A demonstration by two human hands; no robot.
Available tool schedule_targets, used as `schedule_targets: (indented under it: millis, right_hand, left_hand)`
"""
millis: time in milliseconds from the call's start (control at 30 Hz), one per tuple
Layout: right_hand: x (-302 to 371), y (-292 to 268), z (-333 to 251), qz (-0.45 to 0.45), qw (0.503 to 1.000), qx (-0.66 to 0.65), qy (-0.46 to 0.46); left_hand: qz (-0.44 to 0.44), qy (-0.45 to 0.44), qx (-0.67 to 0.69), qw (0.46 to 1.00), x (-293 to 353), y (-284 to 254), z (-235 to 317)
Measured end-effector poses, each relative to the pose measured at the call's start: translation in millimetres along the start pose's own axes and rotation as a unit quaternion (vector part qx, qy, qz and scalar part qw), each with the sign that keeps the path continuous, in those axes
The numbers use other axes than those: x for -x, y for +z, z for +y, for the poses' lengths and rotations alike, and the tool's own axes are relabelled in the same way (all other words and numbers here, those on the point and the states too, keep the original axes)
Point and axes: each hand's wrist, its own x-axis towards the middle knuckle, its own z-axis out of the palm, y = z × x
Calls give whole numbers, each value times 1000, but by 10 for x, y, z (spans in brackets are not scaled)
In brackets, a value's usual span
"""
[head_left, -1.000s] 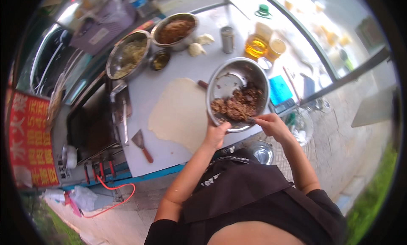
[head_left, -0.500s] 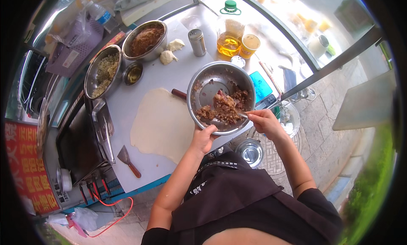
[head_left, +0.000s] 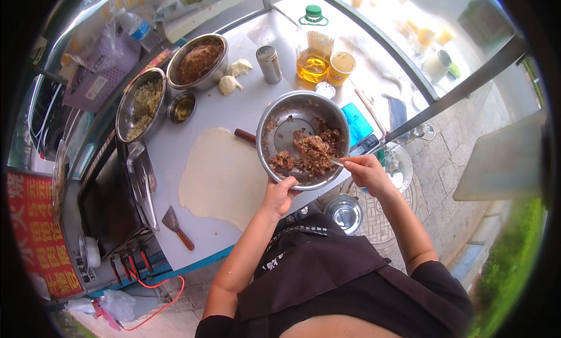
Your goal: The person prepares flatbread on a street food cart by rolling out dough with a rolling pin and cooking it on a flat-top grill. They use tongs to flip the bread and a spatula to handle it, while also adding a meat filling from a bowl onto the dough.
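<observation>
My left hand [head_left: 280,195] is closed on the near rim of a steel mixing bowl [head_left: 277,113], thumb over the edge. Pinched in my right hand [head_left: 365,171] is the handle of what looks like a metal spoon [head_left: 336,161]; its working end is buried in brown minced filling [head_left: 312,151]. The filling is heaped in the bowl's near and right part. Left of the bowl, a rolled-out sheet of dough [head_left: 216,177] lies flat on the worktop. A dark red wooden handle [head_left: 245,136] shows beside the bowl, its other end hidden behind it.
A scraper [head_left: 177,227] lies near the front left. Farther back stand bowls of chopped onion-like pieces [head_left: 146,101] and brown filling [head_left: 201,60], a shaker [head_left: 269,64], an oil bottle [head_left: 314,60] and a paper cup [head_left: 340,68]. A scale [head_left: 357,125] sits right of the bowl.
The clump of filling by the spoon has shifted slightly and sits a little lower in the bowl. Both hands keep their holds; the view has shifted slightly.
</observation>
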Motion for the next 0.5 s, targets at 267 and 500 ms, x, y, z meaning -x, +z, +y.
schedule_targets:
  millis: [267, 500]
  right_hand:
    - [48, -29, -141, 16, 999, -20, -34]
    - [62, -424, -340, 63, 994, -49, -72]
  left_hand:
    - [17, -8, 5, 1000, 29, 51, 9]
    - [47, -7, 9, 999, 47, 19, 36]
